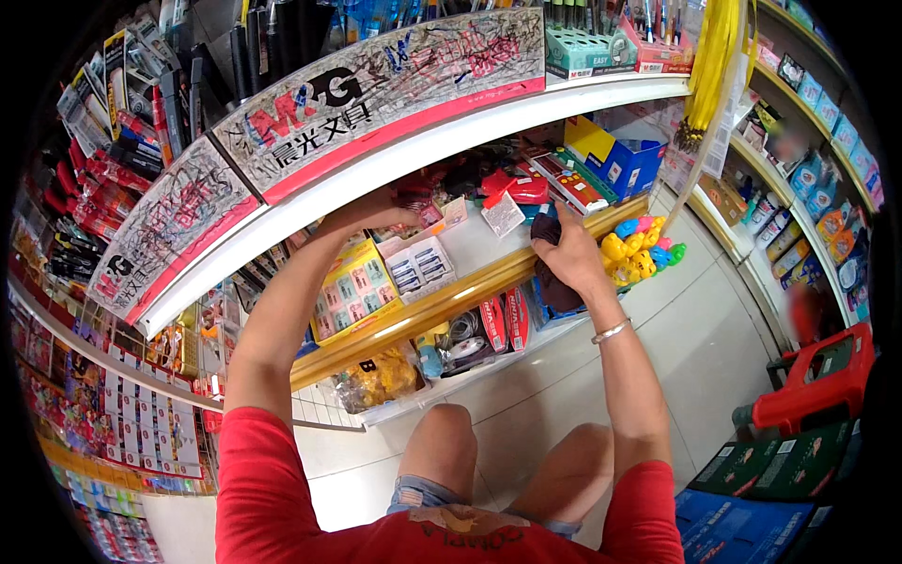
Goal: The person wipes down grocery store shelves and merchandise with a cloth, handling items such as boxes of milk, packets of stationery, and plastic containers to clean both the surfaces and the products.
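Note:
Both hands reach onto a white shelf (477,250) with a gold front edge. My right hand (568,248) grips a dark, soft, cloth-like item (547,230) at that edge. My left hand (392,211) reaches to the back, by a pink-red packet (428,213); its fingers are partly hidden, so its hold cannot be told. Between the hands lie a red pouch-like item (527,189) and a white card tag (503,215). Nearer me stand an open white box of small packs (421,268) and a yellow box with small pictured items (356,290).
Above runs a scribbled white sign rail (394,92) below racks of pens. Yellow toy ducks (629,257) hang at the shelf's right end. Below are red packs (504,321) and a bagged yellow item (378,377). A red plastic stool (810,381) and cartons (747,522) stand right.

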{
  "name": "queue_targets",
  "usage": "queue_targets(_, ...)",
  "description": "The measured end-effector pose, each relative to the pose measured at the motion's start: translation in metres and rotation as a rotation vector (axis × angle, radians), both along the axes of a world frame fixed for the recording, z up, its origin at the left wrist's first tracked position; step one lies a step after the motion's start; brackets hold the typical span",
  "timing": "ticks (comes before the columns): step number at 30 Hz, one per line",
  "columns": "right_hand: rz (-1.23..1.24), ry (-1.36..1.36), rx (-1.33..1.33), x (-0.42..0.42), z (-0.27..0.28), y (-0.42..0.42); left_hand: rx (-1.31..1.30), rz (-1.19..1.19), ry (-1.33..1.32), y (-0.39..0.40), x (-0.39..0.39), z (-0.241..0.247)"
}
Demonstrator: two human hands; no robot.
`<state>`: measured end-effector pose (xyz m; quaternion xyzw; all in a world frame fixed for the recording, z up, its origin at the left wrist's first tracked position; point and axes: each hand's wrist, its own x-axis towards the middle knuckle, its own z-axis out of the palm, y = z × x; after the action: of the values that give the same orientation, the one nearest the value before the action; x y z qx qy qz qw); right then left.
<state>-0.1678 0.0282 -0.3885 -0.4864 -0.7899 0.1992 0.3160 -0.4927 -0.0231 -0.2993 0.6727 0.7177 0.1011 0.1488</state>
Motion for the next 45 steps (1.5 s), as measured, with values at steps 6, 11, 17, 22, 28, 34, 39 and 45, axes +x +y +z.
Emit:
queue_targets(6, 0.116, 0.329, -0.049, -0.019, 0.002, -0.017, 0.059, 0.115, -0.374, 0.001, 0.014, -0.004)
queue_targets(11, 0.116, 0.298, -0.087, -0.033, 0.010, -0.030, 0.092, 0.229, -0.528, 0.001, 0.025, -0.020)
queue_targets(17, 0.164, 0.136, -0.031, -0.022, 0.000, -0.028, 0.069, 0.225, -0.713, -0.003, 0.034, -0.022)
queue_targets(22, 0.152, 0.172, 0.015, 0.009, 0.030, -0.029, 0.194, 0.175, -0.575, -0.007, 0.032, -0.026)
queue_targets(28, -0.004, 0.300, 0.121, 0.033, 0.086, -0.007, 0.195, 0.157, -0.286, 0.012, 0.013, -0.053)
queue_targets(34, -0.065, -0.651, 0.678, 0.003, 0.087, 0.094, 0.334, 0.126, -0.028, 0.008, 0.037, -0.047)
queue_targets(39, -0.040, -0.829, 0.390, -0.056, 0.045, 0.179, 0.220, 0.257, 0.168, 0.011, 0.056, -0.039)
queue_targets(45, 0.072, -0.832, 0.488, -0.080, 0.009, 0.228, 0.296, 0.254, 0.220, 0.018, 0.052, -0.052)
